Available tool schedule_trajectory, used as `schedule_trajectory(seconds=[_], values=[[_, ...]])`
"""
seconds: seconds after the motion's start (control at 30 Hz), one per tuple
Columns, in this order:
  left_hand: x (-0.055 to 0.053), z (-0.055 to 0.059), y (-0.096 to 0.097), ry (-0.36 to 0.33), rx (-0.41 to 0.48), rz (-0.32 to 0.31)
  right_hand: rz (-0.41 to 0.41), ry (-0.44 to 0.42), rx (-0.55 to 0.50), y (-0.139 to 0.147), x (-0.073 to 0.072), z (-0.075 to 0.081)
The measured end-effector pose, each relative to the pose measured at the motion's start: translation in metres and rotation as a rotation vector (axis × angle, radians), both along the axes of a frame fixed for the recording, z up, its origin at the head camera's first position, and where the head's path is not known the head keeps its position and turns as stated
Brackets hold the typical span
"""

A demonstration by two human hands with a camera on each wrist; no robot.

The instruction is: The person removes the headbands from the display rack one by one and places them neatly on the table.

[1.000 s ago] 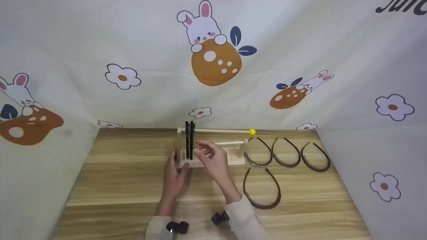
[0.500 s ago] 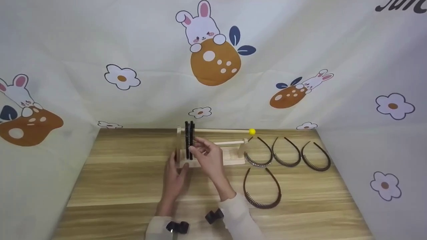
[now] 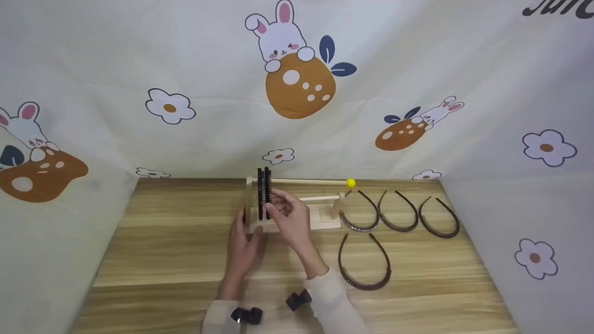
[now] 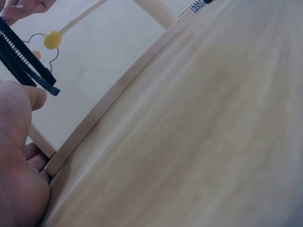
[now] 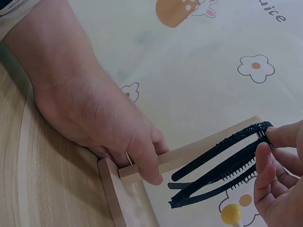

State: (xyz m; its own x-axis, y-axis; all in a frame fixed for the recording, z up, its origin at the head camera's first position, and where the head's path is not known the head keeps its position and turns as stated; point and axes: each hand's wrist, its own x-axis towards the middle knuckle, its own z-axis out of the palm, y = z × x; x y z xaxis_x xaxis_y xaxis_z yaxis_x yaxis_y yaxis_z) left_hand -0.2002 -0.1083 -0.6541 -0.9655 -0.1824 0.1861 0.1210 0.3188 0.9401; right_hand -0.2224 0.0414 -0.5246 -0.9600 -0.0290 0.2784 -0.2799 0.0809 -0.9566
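Note:
A wooden rack [image 3: 325, 223] with an upper rod tipped by a yellow ball [image 3: 351, 183] and a lower rod stands at the back of the table. Two black toothed headbands [image 3: 263, 197] hang side by side near the rack's left upright; one has a glittery band [image 5: 246, 132] in the right wrist view. My left hand [image 3: 244, 248] grips the rack's left end, thumb at the front of the base and fingers round the upright. My right hand [image 3: 293, 220] pinches the nearer headband between thumb and fingers; its fingertips partly hide that band.
Right of the rack, three dark headbands lie in a row: one with a glittery curve [image 3: 359, 228], a middle one [image 3: 399, 228] and a right one [image 3: 443, 235]. A fourth headband [image 3: 364, 285] lies in front of them. A printed cloth [image 3: 209, 139] rises behind the table [image 3: 162, 260].
My right hand has moved slightly left, from beside the hanging headbands to pinching one. The hanging headbands have shifted up a little. My left hand stays on the rack.

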Motion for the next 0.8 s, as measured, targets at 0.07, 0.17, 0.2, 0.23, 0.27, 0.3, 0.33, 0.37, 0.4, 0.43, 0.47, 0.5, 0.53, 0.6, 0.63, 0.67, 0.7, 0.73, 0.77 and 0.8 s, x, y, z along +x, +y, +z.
schedule_trajectory(seconds=[0.07, 0.17, 0.2, 0.23, 0.27, 0.3, 0.33, 0.37, 0.4, 0.43, 0.47, 0.5, 0.53, 0.6, 0.63, 0.67, 0.7, 0.73, 0.77, 0.8], values=[[0.0000, -0.0002, -0.0002, -0.011, -0.004, 0.000, -0.003, 0.001, 0.001, -0.0002, 0.0001, 0.0007], [0.0001, -0.0003, -0.0002, -0.023, -0.005, 0.002, -0.007, 0.006, 0.000, 0.0000, 0.0004, 0.0011], [0.0002, 0.0000, -0.0001, -0.027, -0.005, 0.002, -0.010, 0.009, 0.002, 0.0002, 0.0005, 0.0011], [0.0003, 0.0001, 0.0000, -0.029, -0.004, 0.003, -0.013, 0.014, 0.004, 0.0004, 0.0005, 0.0007], [0.0002, 0.0003, 0.0001, -0.028, -0.003, 0.003, -0.014, 0.018, 0.005, 0.0007, 0.0005, 0.0006], [0.0002, 0.0005, 0.0003, -0.027, -0.001, 0.003, -0.014, 0.022, 0.005, 0.0011, 0.0004, 0.0004], [0.0001, 0.0006, 0.0004, -0.025, -0.002, 0.002, -0.014, 0.026, 0.005, 0.0015, 0.0002, 0.0002], [0.0001, 0.0008, 0.0006, -0.022, -0.003, 0.001, -0.013, 0.029, 0.004, 0.0019, 0.0000, -0.0001], [-0.0001, 0.0009, 0.0007, -0.019, -0.005, 0.000, -0.011, 0.031, 0.004, 0.0023, -0.0003, -0.0003], [-0.0003, 0.0008, 0.0007, -0.018, -0.006, 0.000, -0.010, 0.034, 0.005, 0.0026, -0.0005, -0.0006], [-0.0003, 0.0009, 0.0007, -0.018, -0.006, -0.001, -0.009, 0.035, 0.003, 0.0029, -0.0006, -0.0005], [-0.0002, 0.0010, 0.0006, -0.020, -0.007, -0.001, -0.008, 0.038, 0.001, 0.0031, -0.0009, -0.0008], [-0.0001, 0.0016, 0.0004, -0.023, -0.009, -0.003, -0.008, 0.039, -0.002, 0.0033, -0.0010, -0.0011], [0.0004, 0.0017, 0.0001, -0.033, -0.008, -0.003, -0.008, 0.044, -0.004, 0.0039, -0.0009, -0.0014], [0.0004, 0.0015, -0.0002, -0.037, -0.007, -0.003, -0.007, 0.044, -0.008, 0.0041, -0.0006, -0.0011], [0.0004, 0.0015, -0.0004, -0.041, -0.006, -0.004, -0.006, 0.045, -0.013, 0.0043, -0.0003, -0.0008], [0.0002, 0.0013, -0.0005, -0.043, -0.007, -0.006, -0.006, 0.045, -0.016, 0.0046, 0.0000, -0.0004], [-0.0001, 0.0011, -0.0006, -0.044, -0.006, -0.007, -0.007, 0.047, -0.018, 0.0051, 0.0003, 0.0000], [-0.0004, 0.0003, -0.0006, -0.042, -0.005, -0.006, -0.008, 0.048, -0.019, 0.0054, 0.0006, 0.0004], [-0.0006, 0.0002, -0.0008, -0.041, -0.004, -0.007, -0.011, 0.049, -0.020, 0.0057, 0.0008, 0.0010]])
